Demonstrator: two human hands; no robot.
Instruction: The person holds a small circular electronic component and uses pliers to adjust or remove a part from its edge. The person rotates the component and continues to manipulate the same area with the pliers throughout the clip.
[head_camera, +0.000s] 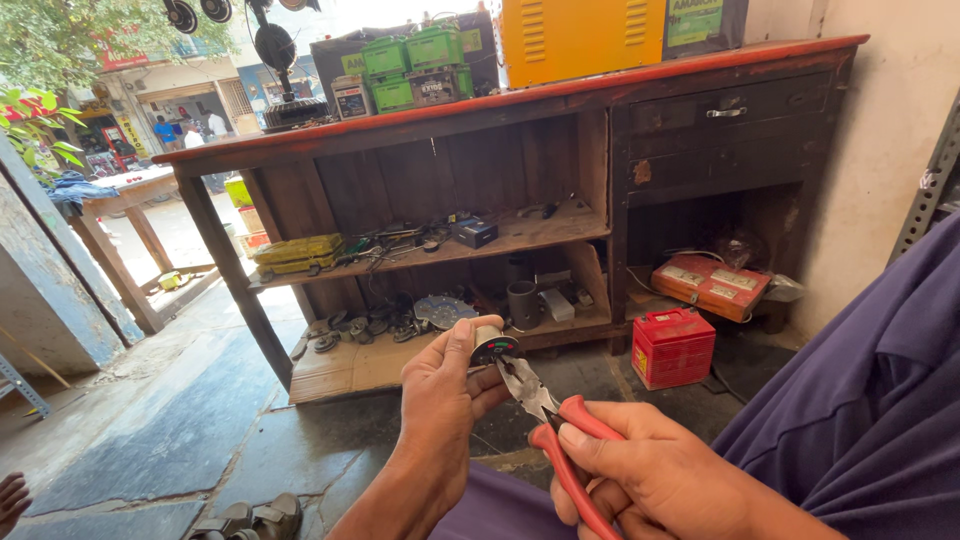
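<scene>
A long dark wooden workbench with a red-brown top edge (520, 100) fills the upper middle of the frame, running from the upper left towards the pale wall on the right; its open shelves hold scattered tools and metal parts, and a closed drawer with a metal handle (727, 111) sits in its upper right section. On its top, at the upper centre, stands a yellow metal box with louvred vents (580, 35), with a stack of green plastic cases (415, 60) just to its left. Below the bench, grey stone floor slabs (180, 430) spread open across the lower left of the frame, with a pair of sandals at the bottom edge. A small red plastic battery-shaped box (672, 346) stands on the floor right of centre, near the bench's lower shelf. At lower centre, the left hand (440, 400) is closed round a small round silver gauge with a dark dial face (492, 345), thumb and fingers pinching its rim. The right hand (650, 475), at lower right beside a purple sleeve, grips the red-handled steel pliers (545, 415) firmly; their tip meets the gauge's lower edge.
</scene>
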